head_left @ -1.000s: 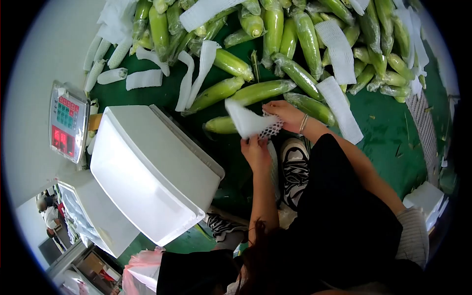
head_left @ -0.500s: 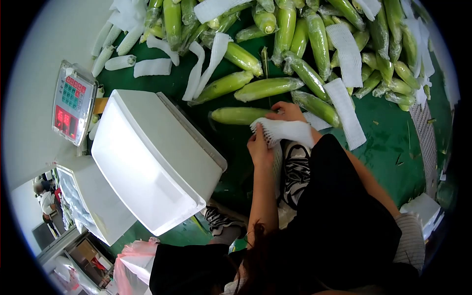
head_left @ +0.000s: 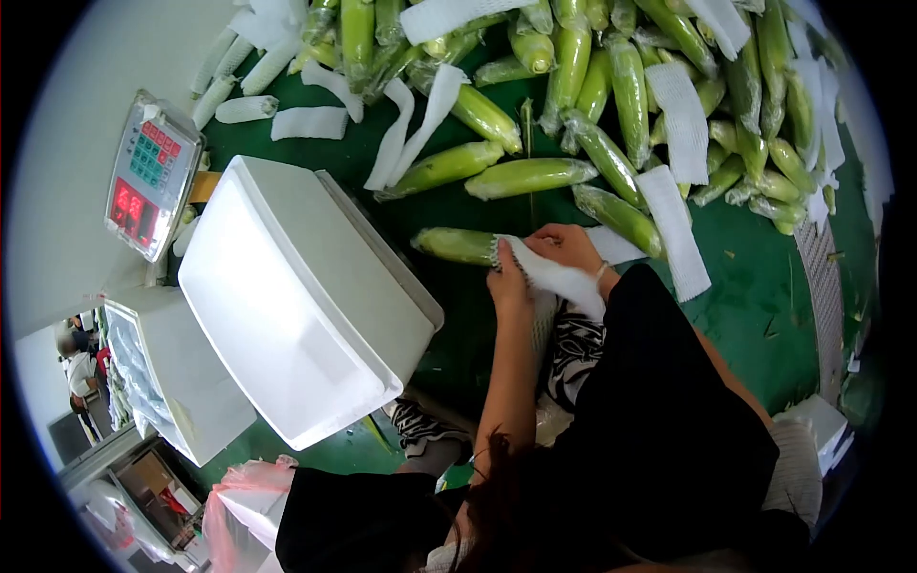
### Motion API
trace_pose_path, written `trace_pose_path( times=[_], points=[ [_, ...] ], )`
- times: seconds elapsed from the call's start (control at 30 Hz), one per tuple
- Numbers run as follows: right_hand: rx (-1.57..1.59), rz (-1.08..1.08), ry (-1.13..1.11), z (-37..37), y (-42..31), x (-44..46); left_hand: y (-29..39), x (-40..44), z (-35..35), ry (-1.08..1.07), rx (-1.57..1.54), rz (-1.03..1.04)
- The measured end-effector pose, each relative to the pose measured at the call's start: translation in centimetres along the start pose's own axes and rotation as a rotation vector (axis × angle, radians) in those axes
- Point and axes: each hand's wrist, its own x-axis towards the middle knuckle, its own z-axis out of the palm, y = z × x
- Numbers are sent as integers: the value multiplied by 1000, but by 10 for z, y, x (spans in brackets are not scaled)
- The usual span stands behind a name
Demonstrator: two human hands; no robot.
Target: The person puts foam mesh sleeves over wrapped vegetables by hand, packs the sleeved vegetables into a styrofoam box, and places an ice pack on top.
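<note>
A plastic-wrapped green ear of corn point(head_left: 453, 244) lies crosswise in front of me, its left end showing. The edge of a white foam net sleeve point(head_left: 565, 281) covers its right part, while the sleeve's loose end hangs toward my forearm. My left hand point(head_left: 510, 279) is closed on the sleeve's edge beside the corn. Just to its right, my right hand point(head_left: 573, 250) has its fingers bent at the sleeve's upper side; what exactly they pinch is partly hidden. Another foam net sleeve point(head_left: 616, 245) lies flat behind my right hand.
Many wrapped corn ears point(head_left: 626, 95) are heaped at the back, with loose foam sleeves point(head_left: 676, 224) among them. At left stand an upturned white tub point(head_left: 287, 306), a digital scale point(head_left: 148, 181) and a foam box point(head_left: 181, 382). A pink plastic bag point(head_left: 234, 506) sits at lower left.
The sleeve's edge now sits over the corn's right part, where more of the corn showed before. My right hand has moved slightly down and the view has shifted a little.
</note>
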Motion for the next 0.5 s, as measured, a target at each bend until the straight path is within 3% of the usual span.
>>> trace_pose_path(
  times=[0.07, 0.1, 0.13, 0.27, 0.33, 0.37, 0.4, 0.47, 0.5],
  points=[
    [29, -23, -27, -5, -49, -10, 25, -12, -19, -408, 69, -368],
    [28, -29, -31, -9, -77, -14, -12, 11, -35, -647, -174, -336],
    [-114, -113, -104, -11, -105, -18, 33, -31, -23, -568, -393, -486],
    [-389, -247, -198, 12, -128, 16, 25, -6, -41, -673, -648, -521],
    [-239, -195, -102, 25, -117, 43, 27, 10, -46, -755, -823, -527],
    [-78, -138, -5, 35, -103, 55, 90, -35, -27, -504, -437, -451],
    [-7, -22, 19, 42, -83, 67, 93, -25, -26, -475, -406, -367],
    [154, 17, 45, 52, -52, 80, 93, -12, -20, -171, -199, -111],
    [72, -74, 87, 56, -40, 82, 88, 2, -22, -171, -201, -111]
  ],
)
